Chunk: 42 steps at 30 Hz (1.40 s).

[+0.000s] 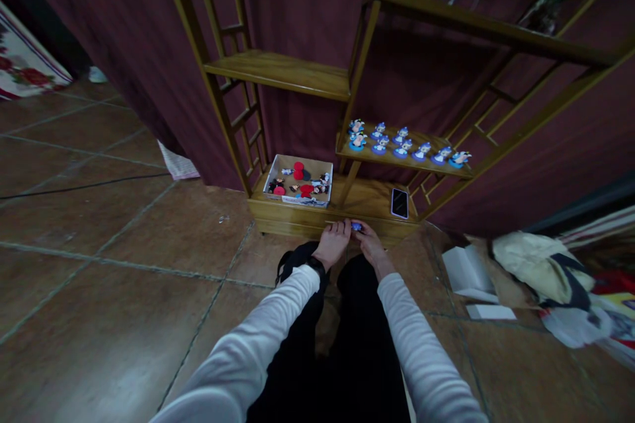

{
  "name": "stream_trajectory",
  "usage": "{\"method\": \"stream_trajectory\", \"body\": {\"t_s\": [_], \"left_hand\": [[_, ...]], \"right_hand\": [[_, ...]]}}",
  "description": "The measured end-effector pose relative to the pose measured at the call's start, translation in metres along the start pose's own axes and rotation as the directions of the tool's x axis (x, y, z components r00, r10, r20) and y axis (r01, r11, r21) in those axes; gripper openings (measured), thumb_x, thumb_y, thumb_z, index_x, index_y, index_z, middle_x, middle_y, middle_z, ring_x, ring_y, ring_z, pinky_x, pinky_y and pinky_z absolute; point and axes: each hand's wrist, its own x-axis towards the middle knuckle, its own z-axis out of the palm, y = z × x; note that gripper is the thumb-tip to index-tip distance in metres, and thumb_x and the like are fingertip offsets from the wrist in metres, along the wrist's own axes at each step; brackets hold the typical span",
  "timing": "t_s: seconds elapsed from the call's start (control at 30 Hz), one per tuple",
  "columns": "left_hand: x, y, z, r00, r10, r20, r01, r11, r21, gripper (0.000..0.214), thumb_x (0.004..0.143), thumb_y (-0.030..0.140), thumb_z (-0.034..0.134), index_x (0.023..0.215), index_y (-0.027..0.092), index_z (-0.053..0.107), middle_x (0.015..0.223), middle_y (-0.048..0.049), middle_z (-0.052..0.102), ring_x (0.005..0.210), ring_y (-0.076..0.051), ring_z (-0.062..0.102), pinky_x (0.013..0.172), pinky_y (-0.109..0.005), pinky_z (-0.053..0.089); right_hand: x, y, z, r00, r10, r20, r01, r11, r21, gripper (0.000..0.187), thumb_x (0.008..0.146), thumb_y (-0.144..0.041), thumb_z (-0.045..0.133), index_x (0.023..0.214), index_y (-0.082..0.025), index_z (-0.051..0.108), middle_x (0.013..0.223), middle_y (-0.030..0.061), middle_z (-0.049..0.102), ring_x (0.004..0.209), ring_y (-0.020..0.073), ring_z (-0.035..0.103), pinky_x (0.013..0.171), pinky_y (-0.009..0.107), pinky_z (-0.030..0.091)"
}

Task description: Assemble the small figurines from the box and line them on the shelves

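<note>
The fingers of the left hand (333, 241) and the right hand (371, 246) are curled in and pressed together from both sides on a small blue figure (356, 227), pinched between the two sets of fingertips. Which fingers bear on it is too small to tell. It is held just at the front edge of the bottom shelf (367, 201) of a wooden rack.

The piece looks light, stiff and rather smooth, with thin parts that could snap. A grip low on its base seems safer than one on the upper details.

At eleven o'clock from the hands a white box (299, 180) on that shelf holds red and dark figures. At one o'clock a phone (399, 203) lies flat, and further up a row of blue figures (404, 144) stands on a higher shelf. At twelve o'clock a maroon wall (307, 6) backs the rack. The tiled floor (114, 231) is brown and glossy. At three o'clock a heap of cloth and papers (540, 271) lies on it.
</note>
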Motion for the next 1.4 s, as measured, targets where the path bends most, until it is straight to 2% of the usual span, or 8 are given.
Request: {"method": "stream_trajectory", "body": {"t_s": [0.23, 0.4, 0.53, 0.73, 0.87, 1.1, 1.3, 1.4], "left_hand": [[-0.001, 0.001, -0.005, 0.998, -0.026, 0.059, 0.032, 0.994, -0.102, 0.047, 0.085, 0.012, 0.038, 0.132, 0.010, 0.035, 0.104, -0.0188, 0.058, 0.097, -0.025, 0.056, 0.081, -0.036, 0.041], [0.001, -0.002, -0.002, 0.980, -0.138, 0.142, 0.174, 0.941, -0.291, 0.039, 0.085, 0.016, 0.041, 0.124, 0.015, 0.045, 0.106, -0.0142, 0.060, 0.093, -0.022, 0.059, 0.076, -0.031, 0.043], [0.009, -0.012, 0.006, 0.963, -0.183, 0.200, 0.264, 0.795, -0.545, 0.025, 0.082, 0.022, 0.047, 0.102, 0.017, 0.059, 0.088, -0.0073, 0.065, 0.080, -0.018, 0.061, 0.071, -0.027, 0.043], [0.019, -0.025, 0.017, 0.950, -0.199, 0.242, 0.311, 0.513, -0.800, 0.017, 0.073, 0.024, 0.056, 0.084, 0.014, 0.065, 0.074, -0.0022, 0.066, 0.073, -0.017, 0.059, 0.068, -0.025, 0.044], [0.020, -0.027, 0.020, 0.935, -0.215, 0.282, 0.346, 0.381, -0.857, 0.019, 0.070, 0.025, 0.059, 0.083, 0.013, 0.066, 0.073, -0.0018, 0.067, 0.074, -0.017, 0.059, 0.069, -0.026, 0.046], [0.020, -0.027, 0.025, 0.913, -0.218, 0.344, 0.392, 0.245, -0.887, 0.020, 0.069, 0.027, 0.062, 0.083, 0.013, 0.067, 0.076, -0.0034, 0.068, 0.075, -0.018, 0.060, 0.070, -0.029, 0.047], [0.022, -0.029, 0.036, 0.920, -0.195, 0.340, 0.346, -0.005, -0.938, 0.030, 0.064, 0.026, 0.067, 0.091, 0.011, 0.064, 0.086, -0.0062, 0.069, 0.080, -0.018, 0.062, 0.078, -0.032, 0.048], [0.023, -0.028, 0.040, 0.914, -0.230, 0.334, 0.337, -0.028, -0.941, 0.032, 0.062, 0.024, 0.069, 0.091, 0.011, 0.063, 0.087, -0.0064, 0.069, 0.080, -0.017, 0.063, 0.080, -0.033, 0.048]], "right_hand": [[-0.002, 0.001, 0.000, 1.000, -0.017, -0.006, 0.017, 1.000, -0.012, 0.039, 0.051, -0.023, 0.075, 0.089, -0.023, 0.066, 0.089, 0.0001, 0.067, 0.084, 0.0161, 0.058, 0.084, 0.031, 0.044], [-0.001, 0.003, -0.002, 1.000, 0.000, -0.022, -0.001, 0.999, -0.038, 0.037, 0.053, -0.032, 0.076, 0.087, -0.021, 0.067, 0.087, 0.0012, 0.068, 0.084, 0.0164, 0.059, 0.084, 0.031, 0.043], [-0.002, 0.001, 0.000, 0.999, 0.050, 0.011, -0.050, 0.997, -0.060, 0.037, 0.054, -0.037, 0.076, 0.086, -0.019, 0.069, 0.085, 0.0028, 0.070, 0.081, 0.0176, 0.061, 0.078, 0.031, 0.044], [-0.005, -0.003, 0.003, 0.997, 0.072, 0.013, -0.072, 0.997, 0.015, 0.036, 0.053, -0.038, 0.077, 0.082, -0.018, 0.070, 0.080, 0.0039, 0.070, 0.075, 0.0175, 0.063, 0.078, 0.034, 0.046], [-0.007, -0.006, 0.005, 0.997, 0.066, 0.040, -0.066, 0.998, 0.008, 0.038, 0.053, -0.041, 0.077, 0.083, -0.018, 0.070, 0.077, 0.0044, 0.070, 0.073, 0.0179, 0.063, 0.077, 0.036, 0.048], [-0.004, -0.004, 0.006, 0.999, 0.049, 0.025, -0.047, 0.997, -0.057, 0.040, 0.052, -0.045, 0.076, 0.081, -0.020, 0.071, 0.073, 0.0025, 0.070, 0.071, 0.0189, 0.064, 0.074, 0.037, 0.048], [-0.001, -0.003, 0.006, 1.000, 0.000, -0.005, -0.001, 0.999, -0.046, 0.037, 0.052, -0.044, 0.075, 0.081, -0.020, 0.071, 0.076, 0.0022, 0.070, 0.075, 0.0189, 0.062, 0.074, 0.034, 0.046], [-0.002, -0.004, 0.006, 0.999, -0.041, -0.010, 0.040, 0.995, -0.088, 0.029, 0.056, -0.040, 0.073, 0.077, -0.020, 0.071, 0.075, 0.0010, 0.069, 0.073, 0.0164, 0.059, 0.074, 0.031, 0.045]]}}
